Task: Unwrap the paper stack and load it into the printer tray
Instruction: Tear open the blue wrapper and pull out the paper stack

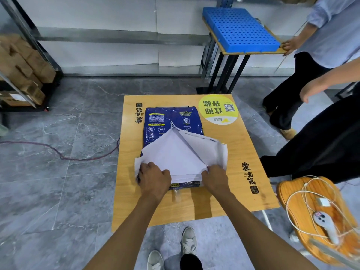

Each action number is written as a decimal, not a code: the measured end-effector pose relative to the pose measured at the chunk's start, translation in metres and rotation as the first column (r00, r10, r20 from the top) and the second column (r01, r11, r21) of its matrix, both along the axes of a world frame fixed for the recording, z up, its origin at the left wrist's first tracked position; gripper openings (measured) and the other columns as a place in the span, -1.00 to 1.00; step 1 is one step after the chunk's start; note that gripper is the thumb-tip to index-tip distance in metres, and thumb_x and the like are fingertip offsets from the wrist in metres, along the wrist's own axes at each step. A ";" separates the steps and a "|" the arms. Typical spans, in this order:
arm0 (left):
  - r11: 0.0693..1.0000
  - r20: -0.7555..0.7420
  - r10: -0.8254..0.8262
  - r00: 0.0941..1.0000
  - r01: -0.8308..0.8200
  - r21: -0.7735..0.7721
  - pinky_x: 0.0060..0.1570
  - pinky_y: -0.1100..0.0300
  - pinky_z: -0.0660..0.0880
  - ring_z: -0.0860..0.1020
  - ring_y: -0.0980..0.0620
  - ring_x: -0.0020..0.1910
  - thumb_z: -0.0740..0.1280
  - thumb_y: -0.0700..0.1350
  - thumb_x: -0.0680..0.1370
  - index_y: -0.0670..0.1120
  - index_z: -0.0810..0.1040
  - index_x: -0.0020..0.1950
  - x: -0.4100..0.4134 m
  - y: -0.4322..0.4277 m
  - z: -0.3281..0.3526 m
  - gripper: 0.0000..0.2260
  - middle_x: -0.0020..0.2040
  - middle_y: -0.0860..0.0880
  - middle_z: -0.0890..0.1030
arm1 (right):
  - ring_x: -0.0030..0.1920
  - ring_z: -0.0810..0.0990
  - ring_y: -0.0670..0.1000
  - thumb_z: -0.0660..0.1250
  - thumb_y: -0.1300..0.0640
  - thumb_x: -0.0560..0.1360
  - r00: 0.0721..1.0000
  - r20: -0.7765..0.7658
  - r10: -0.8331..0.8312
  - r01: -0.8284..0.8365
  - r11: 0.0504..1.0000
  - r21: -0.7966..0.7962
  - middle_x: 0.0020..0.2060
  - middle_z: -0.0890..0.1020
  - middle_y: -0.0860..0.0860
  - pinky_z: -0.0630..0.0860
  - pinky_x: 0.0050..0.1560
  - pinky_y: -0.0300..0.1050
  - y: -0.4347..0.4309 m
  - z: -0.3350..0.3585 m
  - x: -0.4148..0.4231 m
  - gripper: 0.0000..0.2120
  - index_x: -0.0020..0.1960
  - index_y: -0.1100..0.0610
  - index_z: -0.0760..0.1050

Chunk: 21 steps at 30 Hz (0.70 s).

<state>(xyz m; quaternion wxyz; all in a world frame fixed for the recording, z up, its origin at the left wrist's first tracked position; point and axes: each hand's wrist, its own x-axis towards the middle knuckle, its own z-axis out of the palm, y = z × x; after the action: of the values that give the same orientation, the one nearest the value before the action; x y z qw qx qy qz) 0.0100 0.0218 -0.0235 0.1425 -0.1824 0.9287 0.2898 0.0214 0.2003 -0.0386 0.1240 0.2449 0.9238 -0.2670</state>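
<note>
A ream of paper in a dark blue wrapper lies on a wooden table. The wrapper's near end is folded open, and its white inner flaps spread over the stack. Below the flaps the edge of the white paper stack shows. My left hand grips the left flap at the near left corner. The right flap's near corner is pinched by my right hand. No printer tray is in view.
A yellow round sticker marks the table's far right. A wooden stool with a white cable and a controller stands at the right. Two other people stand at the right, one touching a second table with a blue perforated tray. A red cable crosses the floor at left.
</note>
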 end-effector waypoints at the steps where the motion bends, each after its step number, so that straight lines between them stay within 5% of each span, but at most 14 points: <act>1: 1.000 0.032 0.020 0.999 -0.020 -0.007 0.29 -0.06 0.31 0.38 -0.29 0.29 0.23 -0.09 0.53 -0.32 0.42 0.21 -0.002 0.001 -0.001 -0.64 0.27 -0.29 0.41 | -0.01 0.60 0.25 0.17 0.22 0.56 1.000 -0.009 -0.017 0.017 1.000 -0.005 -0.08 0.64 0.25 0.31 -0.20 -0.13 0.001 0.002 -0.001 -0.80 -0.22 0.25 0.43; 5: 0.999 0.068 0.036 0.997 -0.035 -0.012 0.02 0.01 0.53 0.57 -0.24 0.04 0.24 -0.05 0.50 -0.31 0.51 0.07 -0.011 0.001 -0.003 -0.66 0.08 -0.26 0.58 | -0.15 0.51 0.20 0.22 0.23 0.54 0.995 -0.023 -0.098 0.096 0.992 -0.085 -0.18 0.61 0.25 0.33 -0.21 -0.14 0.001 0.008 -0.003 -0.80 -0.21 0.30 0.49; 8: 0.999 0.050 0.052 0.997 -0.051 -0.008 0.04 -0.02 0.53 0.57 -0.24 0.01 0.24 -0.10 0.49 -0.31 0.52 -0.01 -0.013 -0.003 -0.003 -0.73 0.02 -0.23 0.60 | -0.23 0.43 0.14 0.28 0.23 0.50 0.987 -0.002 -0.161 0.157 0.968 -0.194 -0.33 0.47 0.14 0.25 -0.37 -0.14 0.000 0.004 -0.005 -0.73 -0.35 0.24 0.36; 12: 0.994 0.031 0.104 0.994 -0.105 0.040 -0.01 -0.04 0.52 0.59 -0.27 0.00 0.22 -0.21 0.53 -0.36 0.51 0.01 -0.018 -0.012 -0.011 -0.79 -0.01 -0.30 0.62 | -0.29 0.45 0.13 0.30 0.25 0.48 0.958 0.037 -0.286 0.283 0.905 -0.317 -0.46 0.40 0.09 0.34 -0.28 -0.10 0.002 0.003 -0.009 -0.70 -0.39 0.24 0.34; 17: 0.986 0.022 0.143 0.989 -0.145 0.082 -0.04 0.04 0.42 0.56 -0.27 0.10 0.22 -0.26 0.58 -0.41 0.47 0.12 -0.021 -0.023 -0.016 -0.77 0.07 -0.34 0.60 | -0.14 0.51 0.14 0.35 0.20 0.49 0.939 0.070 -0.336 0.333 0.845 -0.418 -0.20 0.51 0.16 0.51 -0.11 0.02 0.006 0.003 -0.015 -0.86 -0.08 0.31 0.52; 19: 0.986 0.018 0.123 0.992 -0.124 0.114 -0.16 0.07 0.44 0.58 -0.26 0.06 0.26 -0.28 0.57 -0.40 0.49 0.07 -0.019 -0.024 -0.016 -0.82 0.02 -0.32 0.61 | -0.12 0.49 0.14 0.36 0.21 0.50 0.939 0.079 -0.334 0.335 0.845 -0.417 -0.16 0.50 0.16 0.55 0.01 0.10 0.008 0.003 -0.016 -0.76 0.03 0.40 0.53; 21: 0.982 0.005 0.125 0.992 -0.124 0.144 -0.34 0.17 0.36 0.60 -0.22 -0.08 0.29 -0.31 0.54 -0.33 0.50 -0.16 -0.019 -0.028 -0.018 -0.89 -0.18 -0.24 0.60 | -0.16 0.49 0.14 0.38 0.21 0.48 0.946 0.069 -0.316 0.316 0.858 -0.406 -0.24 0.49 0.15 0.50 -0.11 0.02 0.011 0.004 -0.016 -0.84 -0.10 0.34 0.55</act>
<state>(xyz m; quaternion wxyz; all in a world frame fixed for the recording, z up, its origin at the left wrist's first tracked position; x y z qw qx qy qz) -0.0087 -0.0061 -0.0415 0.1351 -0.2289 0.8923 0.3649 0.0057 0.2115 -0.0348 0.1274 0.3615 0.7939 -0.4720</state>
